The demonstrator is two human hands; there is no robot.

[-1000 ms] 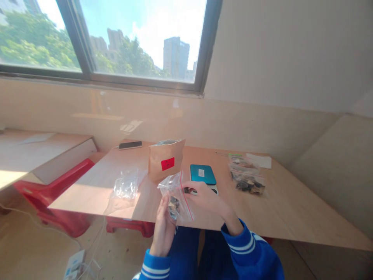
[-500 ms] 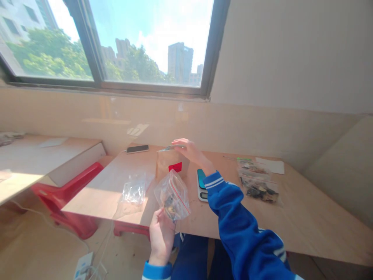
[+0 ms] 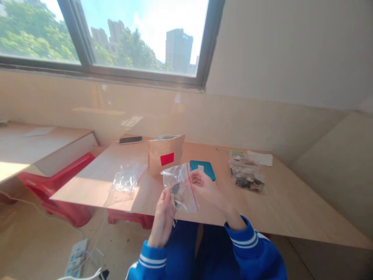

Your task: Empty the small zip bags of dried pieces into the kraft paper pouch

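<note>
My left hand [image 3: 163, 217] is closed on a clear zip bag [image 3: 180, 182] and holds it tilted over the table's front edge. A few dark and tan pieces lie inside it. At the bag's red-striped edge my right hand [image 3: 207, 190] has its fingers curled, pinching the plastic. Just behind the bag stands an upright brown paper pouch [image 3: 155, 157] with a red label, its top gaping. Partly hidden by my right hand is the teal-topped scale [image 3: 207, 166]. A small pale patch shows above my fingertips; I cannot tell what it is.
Filled zip bags [image 3: 249, 181] lie to the right, near a white paper [image 3: 262, 158] and a green pen [image 3: 235, 151]. Empty clear bags [image 3: 125, 181] and a phone [image 3: 130, 140] lie on the left. Red stools [image 3: 58, 186] and a power strip [image 3: 76, 256] are below.
My right hand has come down from the pouch's top to the zip bag's edge. The pouch's mouth now shows wide. The view has shifted slightly.
</note>
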